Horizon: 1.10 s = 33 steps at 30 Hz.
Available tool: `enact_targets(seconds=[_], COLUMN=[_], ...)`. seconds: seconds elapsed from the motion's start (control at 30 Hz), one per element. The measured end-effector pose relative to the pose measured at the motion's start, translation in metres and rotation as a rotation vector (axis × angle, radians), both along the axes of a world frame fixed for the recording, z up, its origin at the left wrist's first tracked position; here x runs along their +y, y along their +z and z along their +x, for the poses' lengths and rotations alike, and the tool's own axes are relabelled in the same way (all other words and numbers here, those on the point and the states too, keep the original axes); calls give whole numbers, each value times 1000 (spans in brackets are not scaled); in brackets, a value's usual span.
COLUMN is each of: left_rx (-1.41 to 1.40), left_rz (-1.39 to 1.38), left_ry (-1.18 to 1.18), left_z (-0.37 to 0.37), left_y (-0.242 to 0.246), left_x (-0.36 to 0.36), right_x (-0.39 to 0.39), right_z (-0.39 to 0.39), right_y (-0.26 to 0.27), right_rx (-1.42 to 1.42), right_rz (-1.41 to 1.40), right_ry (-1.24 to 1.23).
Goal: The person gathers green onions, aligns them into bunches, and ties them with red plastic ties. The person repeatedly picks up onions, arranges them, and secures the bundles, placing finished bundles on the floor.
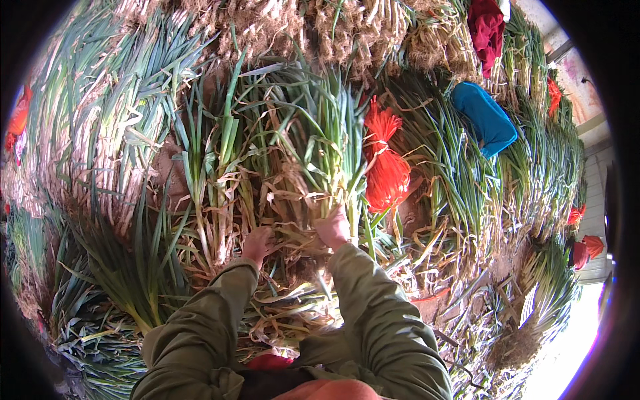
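Rows of long green onions with leafy tops and dry outer leaves lie before me. My right hand (334, 230) is closed around the lower stalks of a bunch of green onions (332, 145), its leaves pointing away from me. To its left, my left hand (258, 245) is at the dry, papery leaves (292, 235) near the base of other onions. Whether its fingers grip any of them is unclear. Beneath my forearms lies a litter of stripped leaves (285, 310). A bundle of red plastic twine (386, 170) rests just right of the held bunch.
Root ends of stacked onions (340, 35) line the far side. More onions (120, 115) are piled at left, and others (450, 150) at right with a blue cloth item (485, 120) on them. A dark red cloth (486, 32) lies at the far right. Loose leaves (460, 320) cover the ground nearby.
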<state>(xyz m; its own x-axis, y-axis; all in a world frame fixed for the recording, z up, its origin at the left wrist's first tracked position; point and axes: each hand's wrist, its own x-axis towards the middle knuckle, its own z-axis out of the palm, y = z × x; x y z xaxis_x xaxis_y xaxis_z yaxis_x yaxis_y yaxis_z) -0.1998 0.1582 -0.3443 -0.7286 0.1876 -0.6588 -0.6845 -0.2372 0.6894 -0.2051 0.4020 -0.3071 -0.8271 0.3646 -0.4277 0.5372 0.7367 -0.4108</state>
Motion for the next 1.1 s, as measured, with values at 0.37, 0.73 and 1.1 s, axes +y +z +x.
enact_targets(seconds=[0.37,0.73,1.1], left_rx=[446,69,-75], left_rz=[-246,-165,7], left_ry=[-464,-350,15], left_z=[-28,-2,2], left_y=[27,19,1], left_x=[-10,17,7], right_x=[-66,-51,-73], right_z=[6,21,29], right_y=[21,10,30], right_rx=[490,280,105], right_rz=[-357,-362,-674], right_ry=[353,97,84])
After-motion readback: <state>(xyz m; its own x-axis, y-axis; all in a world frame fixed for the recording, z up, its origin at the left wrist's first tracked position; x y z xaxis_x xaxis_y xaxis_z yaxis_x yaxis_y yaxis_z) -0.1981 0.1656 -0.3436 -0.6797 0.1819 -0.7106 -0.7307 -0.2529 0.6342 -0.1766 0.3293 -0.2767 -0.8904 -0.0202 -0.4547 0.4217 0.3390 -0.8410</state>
